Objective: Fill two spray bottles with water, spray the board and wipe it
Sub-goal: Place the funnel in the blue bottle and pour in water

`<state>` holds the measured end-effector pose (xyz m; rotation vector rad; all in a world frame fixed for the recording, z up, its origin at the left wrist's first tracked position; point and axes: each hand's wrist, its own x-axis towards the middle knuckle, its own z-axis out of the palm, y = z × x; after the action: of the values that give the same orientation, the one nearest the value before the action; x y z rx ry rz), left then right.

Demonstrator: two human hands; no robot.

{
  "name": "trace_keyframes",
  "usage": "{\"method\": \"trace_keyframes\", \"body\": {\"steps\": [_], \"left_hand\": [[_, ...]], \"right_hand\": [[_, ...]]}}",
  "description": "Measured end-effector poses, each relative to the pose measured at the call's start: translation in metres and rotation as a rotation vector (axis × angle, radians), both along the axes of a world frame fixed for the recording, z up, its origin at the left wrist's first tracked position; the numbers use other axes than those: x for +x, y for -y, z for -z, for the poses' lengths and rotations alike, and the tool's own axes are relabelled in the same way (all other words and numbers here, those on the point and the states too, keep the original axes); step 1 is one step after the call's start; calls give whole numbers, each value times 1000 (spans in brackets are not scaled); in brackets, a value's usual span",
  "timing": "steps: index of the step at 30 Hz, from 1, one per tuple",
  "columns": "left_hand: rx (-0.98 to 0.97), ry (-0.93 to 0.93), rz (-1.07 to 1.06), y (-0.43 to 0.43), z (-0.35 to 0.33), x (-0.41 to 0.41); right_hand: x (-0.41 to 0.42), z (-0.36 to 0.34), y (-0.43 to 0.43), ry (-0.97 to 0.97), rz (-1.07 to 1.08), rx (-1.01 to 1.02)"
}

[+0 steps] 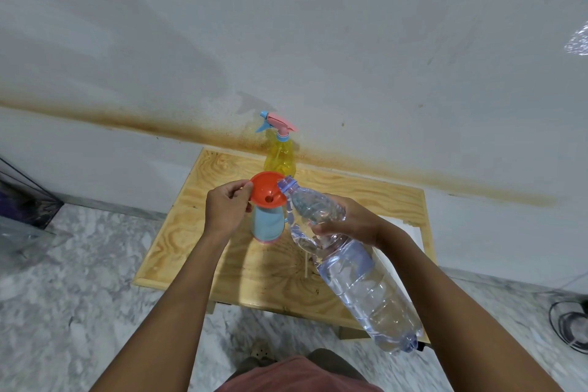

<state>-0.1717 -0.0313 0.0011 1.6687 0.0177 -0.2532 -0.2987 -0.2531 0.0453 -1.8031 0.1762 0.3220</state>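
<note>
The left hand [226, 207] pinches the orange funnel [269, 190] seated in the blue spray bottle [269, 224]. At 3 o'clock, the right hand [350, 222] grips the tilted water bottle [359, 267].

Bright, soft, even light. A dull shadow lies on the worktop [191, 232] beneath the forearms [191, 280]. A speckled glare patch [577, 41] marks the wall [318, 25] at far right. Wide-angle distortion bends lines near the edges; the near bottom edge is blurred.

1. The left hand [227, 207] is pinching the rim of the orange funnel [264, 188].
2. The right hand [350, 221] is curling round the water bottle [366, 283].
3. Both bare arms are reaching forward.
</note>
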Motion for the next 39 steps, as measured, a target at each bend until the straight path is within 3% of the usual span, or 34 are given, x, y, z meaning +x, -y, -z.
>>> {"method": "trace_keyframes", "body": {"steps": [39], "left_hand": [[-5, 2, 4, -1, -1, -2]], "right_hand": [[3, -10, -4, -32, 3, -108]]}}
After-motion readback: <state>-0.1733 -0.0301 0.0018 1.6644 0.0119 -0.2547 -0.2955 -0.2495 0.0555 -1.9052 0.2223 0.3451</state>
